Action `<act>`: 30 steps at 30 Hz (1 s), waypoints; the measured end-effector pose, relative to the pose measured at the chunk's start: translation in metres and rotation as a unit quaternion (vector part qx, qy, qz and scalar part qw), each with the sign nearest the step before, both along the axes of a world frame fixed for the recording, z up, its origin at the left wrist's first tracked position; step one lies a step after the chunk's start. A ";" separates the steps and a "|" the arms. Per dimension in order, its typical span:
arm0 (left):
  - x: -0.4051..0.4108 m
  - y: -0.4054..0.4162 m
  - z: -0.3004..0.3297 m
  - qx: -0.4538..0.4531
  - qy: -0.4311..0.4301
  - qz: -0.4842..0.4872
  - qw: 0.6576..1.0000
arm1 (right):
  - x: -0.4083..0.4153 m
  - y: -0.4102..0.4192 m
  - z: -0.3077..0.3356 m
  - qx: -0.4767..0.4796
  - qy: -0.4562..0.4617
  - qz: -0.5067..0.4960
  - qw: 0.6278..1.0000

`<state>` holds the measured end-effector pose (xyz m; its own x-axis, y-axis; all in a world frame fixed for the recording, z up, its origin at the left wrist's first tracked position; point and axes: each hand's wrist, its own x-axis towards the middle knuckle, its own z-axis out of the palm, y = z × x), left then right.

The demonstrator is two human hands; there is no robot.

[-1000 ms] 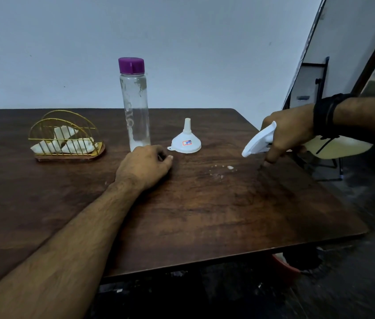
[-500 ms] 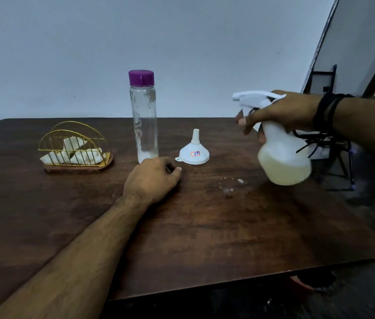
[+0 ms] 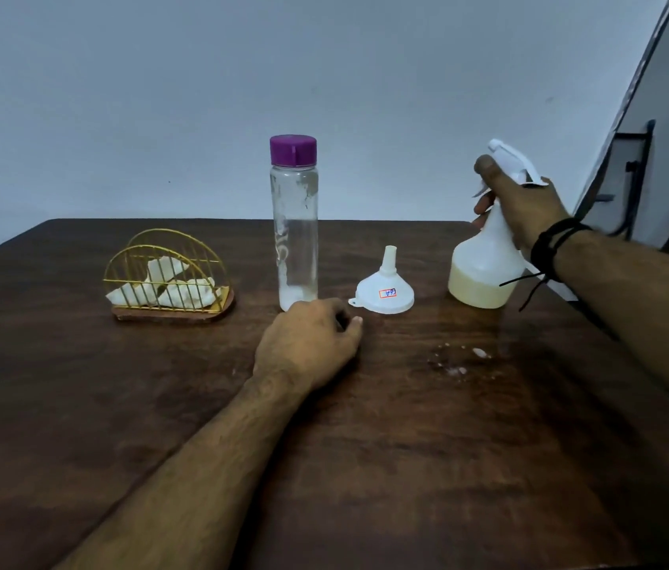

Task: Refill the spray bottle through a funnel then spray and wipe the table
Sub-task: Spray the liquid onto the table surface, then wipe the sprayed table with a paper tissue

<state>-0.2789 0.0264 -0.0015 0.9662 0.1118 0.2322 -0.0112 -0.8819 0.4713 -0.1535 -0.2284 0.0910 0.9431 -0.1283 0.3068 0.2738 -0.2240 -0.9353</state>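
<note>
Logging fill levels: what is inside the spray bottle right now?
The spray bottle holds pale yellowish liquid filling only its lower part; above that it looks empty. The right hand wraps the neck, hiding whatever is inside there.

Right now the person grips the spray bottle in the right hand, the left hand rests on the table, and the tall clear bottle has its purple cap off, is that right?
Not quite. The head view shows the purple cap on the tall clear bottle. The rest holds: the right hand grips the spray bottle, and the left hand rests on the table.
</note>
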 end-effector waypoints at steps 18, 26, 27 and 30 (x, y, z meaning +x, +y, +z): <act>-0.008 -0.001 0.004 -0.015 0.001 -0.007 1.000 | -0.052 -0.050 -0.026 -0.136 0.090 -0.030 0.986; -0.010 0.002 0.002 -0.054 0.003 -0.002 0.999 | -0.142 -0.053 -0.032 -0.246 -0.051 -0.052 0.967; -0.010 0.002 0.002 -0.057 0.003 -0.002 0.998 | -0.147 -0.043 -0.031 -0.272 -0.052 -0.013 0.961; -0.016 0.002 0.005 -0.069 -0.003 -0.007 0.998 | -0.156 0.000 -0.027 -0.390 -0.005 0.104 0.915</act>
<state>-0.2951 0.0288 0.0031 0.9665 0.1304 0.2211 -0.0255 -0.8084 0.5881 -0.3097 -0.2279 0.0641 0.9190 0.3157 0.2363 0.3939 -0.7640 -0.5110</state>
